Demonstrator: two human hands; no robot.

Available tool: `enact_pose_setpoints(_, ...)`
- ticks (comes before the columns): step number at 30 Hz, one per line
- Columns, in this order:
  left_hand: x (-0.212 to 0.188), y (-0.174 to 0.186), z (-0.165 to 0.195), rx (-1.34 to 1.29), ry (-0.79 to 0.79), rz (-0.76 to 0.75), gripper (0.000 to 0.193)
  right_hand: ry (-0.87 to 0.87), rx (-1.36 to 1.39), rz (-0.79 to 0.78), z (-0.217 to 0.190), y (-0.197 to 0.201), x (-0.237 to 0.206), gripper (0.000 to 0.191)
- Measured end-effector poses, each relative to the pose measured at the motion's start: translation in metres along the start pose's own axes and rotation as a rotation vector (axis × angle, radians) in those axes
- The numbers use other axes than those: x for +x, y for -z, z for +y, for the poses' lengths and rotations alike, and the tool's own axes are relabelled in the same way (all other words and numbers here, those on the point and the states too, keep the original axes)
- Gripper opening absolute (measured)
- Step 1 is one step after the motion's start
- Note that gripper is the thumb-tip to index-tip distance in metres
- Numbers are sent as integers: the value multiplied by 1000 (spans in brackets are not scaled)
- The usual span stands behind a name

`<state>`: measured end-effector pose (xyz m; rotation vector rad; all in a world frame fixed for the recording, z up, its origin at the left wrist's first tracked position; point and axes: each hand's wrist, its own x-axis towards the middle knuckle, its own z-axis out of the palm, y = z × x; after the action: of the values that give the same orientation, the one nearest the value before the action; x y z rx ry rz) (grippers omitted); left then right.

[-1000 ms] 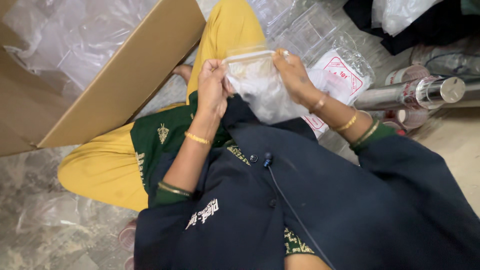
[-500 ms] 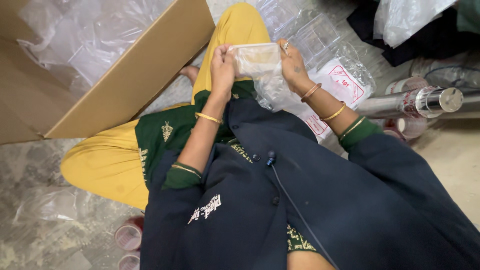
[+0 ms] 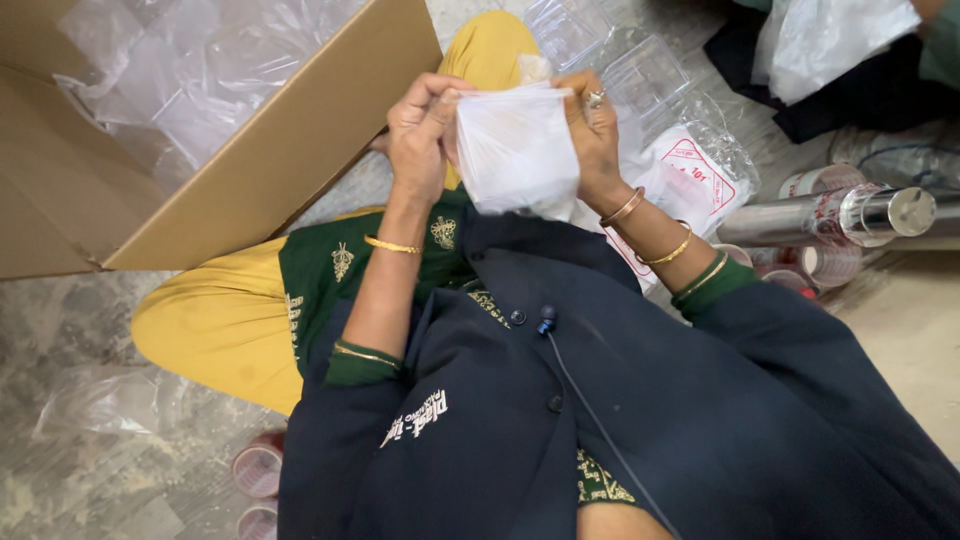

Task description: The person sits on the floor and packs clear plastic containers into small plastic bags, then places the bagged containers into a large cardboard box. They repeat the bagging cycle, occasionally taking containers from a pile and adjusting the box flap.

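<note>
Both my hands hold a small clear plastic bag (image 3: 515, 150) with something whitish inside, raised in front of me above my lap. My left hand (image 3: 418, 130) pinches its upper left edge with thumb and fingers. Its upper right edge is gripped by my right hand (image 3: 592, 130), which wears a ring and bangles. The bag hangs upright between the two hands, its top edge level.
A large open cardboard box (image 3: 250, 180) filled with clear plastic bags stands at the left. More clear packets (image 3: 640, 60) and a printed white packet (image 3: 690, 180) lie ahead on the floor. A shiny metal cylinder (image 3: 830, 215) and tape rolls (image 3: 258, 468) lie nearby.
Both hands have kept hold of the bag and lifted it slightly; the bag now hangs flatter and more upright between them, facing the camera.
</note>
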<state>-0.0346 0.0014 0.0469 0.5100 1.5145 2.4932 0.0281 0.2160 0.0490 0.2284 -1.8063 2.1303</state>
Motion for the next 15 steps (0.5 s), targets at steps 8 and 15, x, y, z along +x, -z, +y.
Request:
enact_pose_setpoints(8, -30, -35, 14, 79, 189, -521, 27, 31, 127, -22, 16, 14, 19, 23)
enact_pose_setpoints(15, -29, -55, 14, 522, 215, -489, 33, 343, -612, -184, -13, 33, 28, 19)
